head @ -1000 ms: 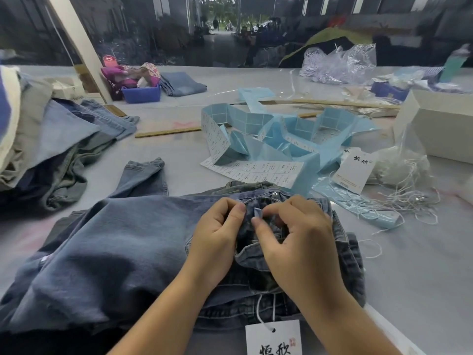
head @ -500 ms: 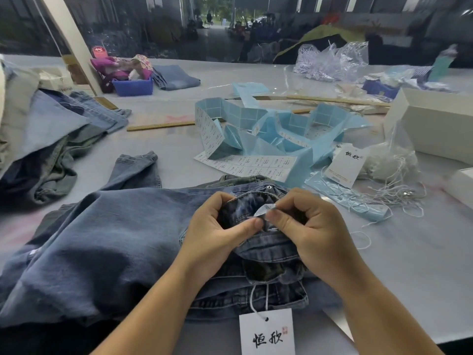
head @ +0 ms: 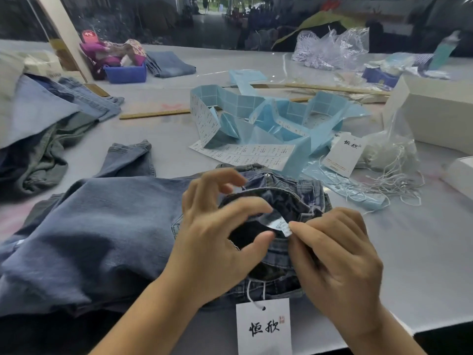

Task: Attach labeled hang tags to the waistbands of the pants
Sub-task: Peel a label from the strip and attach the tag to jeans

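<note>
Dark blue jeans lie across the near table with the waistband turned open toward me. My right hand pinches a small white printed label sewn inside the waistband. Beside it my left hand hovers over the waistband with spread, relaxed fingers, holding nothing. A white hang tag with black characters hangs on a white string from the near edge of the jeans.
Folded light-blue sticker sheets lie behind the jeans. A loose hang tag and a pile of white strings sit at right, near white boxes. More jeans are heaped at left. A blue bin stands far back.
My left hand has let go of the waistband and spread its fingers. My right hand has drawn the inner label out toward me, and the waistband now gapes wider.
</note>
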Tool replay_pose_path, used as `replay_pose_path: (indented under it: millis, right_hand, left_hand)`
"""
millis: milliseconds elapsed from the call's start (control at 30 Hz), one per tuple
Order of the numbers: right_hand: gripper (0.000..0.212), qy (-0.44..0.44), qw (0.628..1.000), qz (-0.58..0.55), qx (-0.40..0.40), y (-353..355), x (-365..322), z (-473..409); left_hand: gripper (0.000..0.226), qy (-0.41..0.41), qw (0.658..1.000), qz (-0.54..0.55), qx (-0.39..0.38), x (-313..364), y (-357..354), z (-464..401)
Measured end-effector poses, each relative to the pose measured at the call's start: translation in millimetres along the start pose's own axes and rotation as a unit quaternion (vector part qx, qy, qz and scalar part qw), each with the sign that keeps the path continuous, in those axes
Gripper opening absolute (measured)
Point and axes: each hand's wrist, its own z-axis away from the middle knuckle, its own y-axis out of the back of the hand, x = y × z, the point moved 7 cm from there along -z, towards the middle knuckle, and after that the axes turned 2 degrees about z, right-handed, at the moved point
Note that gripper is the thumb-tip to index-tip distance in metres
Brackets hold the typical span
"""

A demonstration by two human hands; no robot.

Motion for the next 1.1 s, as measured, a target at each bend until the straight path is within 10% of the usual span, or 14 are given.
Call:
replay_pose_path:
  millis: [200,1100]
  right_hand:
    - [0.013,-0.02,1.0,-0.016,0.007,-1,-6,5]
    - [0.014,-0.034,0.998,-0.032,0.036,1,-12,12]
  left_hand:
    - [0.013,-0.067,0.991,-0.116,0.019,25,-5,5]
    - [0.013,0.034,0.998,-0.023,0.045,12,5,23]
